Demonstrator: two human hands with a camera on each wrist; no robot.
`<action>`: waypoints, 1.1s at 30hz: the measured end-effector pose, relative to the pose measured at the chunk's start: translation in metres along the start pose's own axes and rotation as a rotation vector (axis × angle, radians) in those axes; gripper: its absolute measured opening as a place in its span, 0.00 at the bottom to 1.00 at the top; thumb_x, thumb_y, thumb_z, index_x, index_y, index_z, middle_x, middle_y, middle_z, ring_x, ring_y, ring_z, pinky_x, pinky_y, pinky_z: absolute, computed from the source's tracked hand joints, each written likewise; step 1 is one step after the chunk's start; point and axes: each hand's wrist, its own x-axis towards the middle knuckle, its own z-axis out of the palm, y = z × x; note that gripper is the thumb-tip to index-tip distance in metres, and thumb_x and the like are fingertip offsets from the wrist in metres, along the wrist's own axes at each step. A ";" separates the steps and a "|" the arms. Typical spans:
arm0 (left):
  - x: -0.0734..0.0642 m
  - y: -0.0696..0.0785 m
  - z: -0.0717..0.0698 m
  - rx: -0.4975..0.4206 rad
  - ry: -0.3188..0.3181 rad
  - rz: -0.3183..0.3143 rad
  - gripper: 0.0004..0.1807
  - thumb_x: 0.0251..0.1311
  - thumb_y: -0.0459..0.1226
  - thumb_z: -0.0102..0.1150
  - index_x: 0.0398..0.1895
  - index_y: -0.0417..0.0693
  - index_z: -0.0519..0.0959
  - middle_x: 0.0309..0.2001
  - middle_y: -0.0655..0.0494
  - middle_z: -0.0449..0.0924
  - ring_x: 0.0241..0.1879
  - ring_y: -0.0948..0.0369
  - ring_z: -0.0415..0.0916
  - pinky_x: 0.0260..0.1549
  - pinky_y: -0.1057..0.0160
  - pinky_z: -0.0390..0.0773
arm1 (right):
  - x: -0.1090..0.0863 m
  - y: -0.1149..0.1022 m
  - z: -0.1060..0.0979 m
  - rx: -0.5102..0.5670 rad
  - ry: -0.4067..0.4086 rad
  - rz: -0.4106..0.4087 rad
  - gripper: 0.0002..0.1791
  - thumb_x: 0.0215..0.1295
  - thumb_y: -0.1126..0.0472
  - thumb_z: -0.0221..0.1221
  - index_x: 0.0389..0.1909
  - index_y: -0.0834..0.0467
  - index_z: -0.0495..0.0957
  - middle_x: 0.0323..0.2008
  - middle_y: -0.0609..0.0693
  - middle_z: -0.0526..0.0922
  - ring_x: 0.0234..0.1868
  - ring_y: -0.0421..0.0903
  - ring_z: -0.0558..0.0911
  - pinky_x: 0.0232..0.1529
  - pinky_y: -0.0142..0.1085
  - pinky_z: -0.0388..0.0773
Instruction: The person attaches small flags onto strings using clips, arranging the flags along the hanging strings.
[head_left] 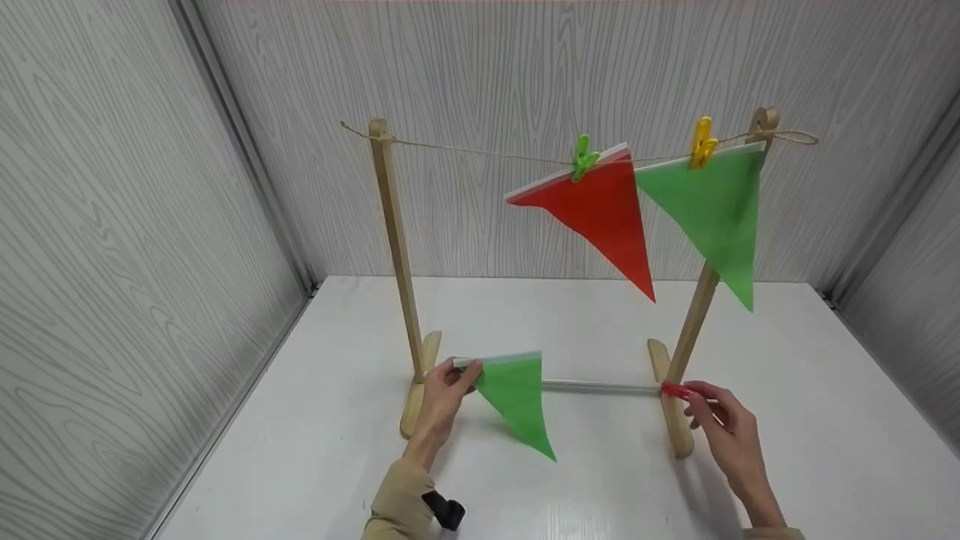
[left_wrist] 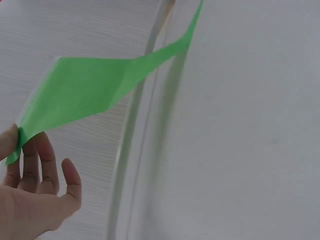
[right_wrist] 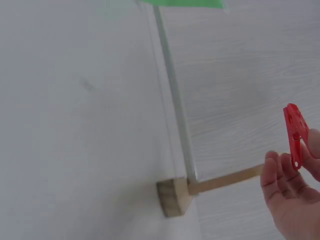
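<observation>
My left hand (head_left: pixel 442 401) pinches the top left corner of a green pennant (head_left: pixel 519 394), thumb in front of its white edge; the tip hangs down to the right. In the left wrist view the pennant (left_wrist: pixel 85 90) stretches away from the thumb and fingers. My right hand (head_left: pixel 724 427) holds a red clothespin (head_left: pixel 676 390) between thumb and fingers, near the right post's foot in the head view. Seen from the right wrist, the clothespin (right_wrist: pixel 296 135) points upward. Above, a red pennant (head_left: pixel 600 210) and another green pennant (head_left: pixel 712 202) hang from a string (head_left: pixel 480 152).
A green clothespin (head_left: pixel 583 157) and a yellow clothespin (head_left: pixel 702 142) grip the hung pennants. The string runs between a left wooden post (head_left: pixel 397 247) and a right wooden post (head_left: pixel 694 319). A pale rod (head_left: pixel 600 386) joins their feet on the white table (head_left: pixel 322 352).
</observation>
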 end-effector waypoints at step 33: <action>0.042 0.192 -0.007 -0.476 0.151 0.412 0.12 0.69 0.28 0.56 0.53 0.37 0.74 0.46 0.53 0.81 0.51 0.60 0.81 0.63 0.57 0.78 | 0.084 -0.262 0.087 0.370 -0.252 -0.570 0.15 0.61 0.68 0.68 0.47 0.69 0.82 0.37 0.44 0.89 0.31 0.40 0.85 0.29 0.27 0.80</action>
